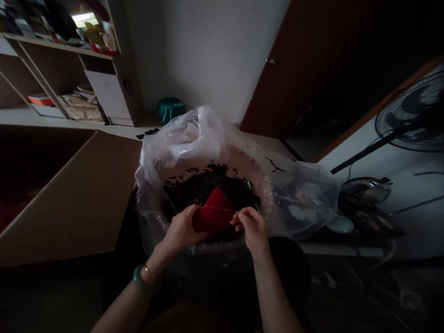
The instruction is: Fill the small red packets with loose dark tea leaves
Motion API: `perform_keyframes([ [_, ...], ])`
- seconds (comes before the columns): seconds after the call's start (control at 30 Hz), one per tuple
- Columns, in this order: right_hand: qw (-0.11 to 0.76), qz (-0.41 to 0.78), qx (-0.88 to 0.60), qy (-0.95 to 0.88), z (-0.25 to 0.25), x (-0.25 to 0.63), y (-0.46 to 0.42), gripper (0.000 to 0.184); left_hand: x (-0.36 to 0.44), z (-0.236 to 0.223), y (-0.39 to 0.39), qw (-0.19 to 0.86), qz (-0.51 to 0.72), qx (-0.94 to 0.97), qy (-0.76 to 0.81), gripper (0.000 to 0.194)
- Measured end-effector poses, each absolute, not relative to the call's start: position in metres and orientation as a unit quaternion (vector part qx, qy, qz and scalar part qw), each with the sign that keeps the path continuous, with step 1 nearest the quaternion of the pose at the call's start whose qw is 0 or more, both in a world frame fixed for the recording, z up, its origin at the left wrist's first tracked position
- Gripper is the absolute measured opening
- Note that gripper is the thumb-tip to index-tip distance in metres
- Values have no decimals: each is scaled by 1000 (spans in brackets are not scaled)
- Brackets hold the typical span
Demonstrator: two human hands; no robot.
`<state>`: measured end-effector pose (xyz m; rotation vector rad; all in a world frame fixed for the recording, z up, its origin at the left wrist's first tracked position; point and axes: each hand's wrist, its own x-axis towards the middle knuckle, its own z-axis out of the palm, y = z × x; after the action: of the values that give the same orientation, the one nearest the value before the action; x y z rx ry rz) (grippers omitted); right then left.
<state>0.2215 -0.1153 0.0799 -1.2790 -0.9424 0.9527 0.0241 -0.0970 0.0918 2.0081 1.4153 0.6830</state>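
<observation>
My left hand (183, 227) is closed on a red piece (215, 213) that looks like folded cloth and comes to a point at the top. From the red piece a thin pale thread (222, 208) runs across to my right hand (250, 226), whose fingertips pinch its end. Both hands are over the near side of a wide round container lined with a clear plastic bag (145, 185). Many small dark scraps (187, 187) lie inside it, behind the red piece. A green bangle and a gold band circle my left wrist.
An open cardboard box (76, 203) stands at the left, with something red inside. Shelves (65, 46) fill the back left, near a teal covered object (171, 109). To the right are a standing fan (412, 115), a pale dish (340, 225) and a door (277, 92).
</observation>
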Motion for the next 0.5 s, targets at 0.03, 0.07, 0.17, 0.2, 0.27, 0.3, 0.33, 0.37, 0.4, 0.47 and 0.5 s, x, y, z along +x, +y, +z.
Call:
perform_keyframes([
  [0.03,616,442,-537,-370,80,227,-119,20,22,93,-96,321,250,757,511,50],
  [0.07,625,460,-529,-344,79,232,-124,21,20,94,-96,356,239,760,489,52],
  [0.17,634,477,-523,-312,81,246,-141,24,18,94,-95,465,188,760,414,55],
  [0.2,636,476,-522,-312,82,250,-147,24,19,94,-96,494,173,757,392,55],
  [0.27,639,469,-519,-320,88,259,-159,25,23,93,-97,539,149,748,358,59],
  [0.3,641,464,-519,-323,91,262,-165,26,25,94,-97,558,137,743,344,61],
  [0.33,641,462,-520,-325,94,266,-171,27,28,94,-97,575,124,739,329,62],
  [0.37,635,469,-521,-325,98,269,-177,29,31,95,-97,589,111,736,315,61],
  [0.4,620,485,-524,-325,101,273,-184,31,33,96,-97,600,98,735,300,60],
  [0.47,582,529,-527,-323,105,284,-200,34,33,98,-96,611,84,739,270,59],
  [0.5,566,543,-530,-322,105,293,-209,36,31,98,-95,615,80,743,252,59],
])
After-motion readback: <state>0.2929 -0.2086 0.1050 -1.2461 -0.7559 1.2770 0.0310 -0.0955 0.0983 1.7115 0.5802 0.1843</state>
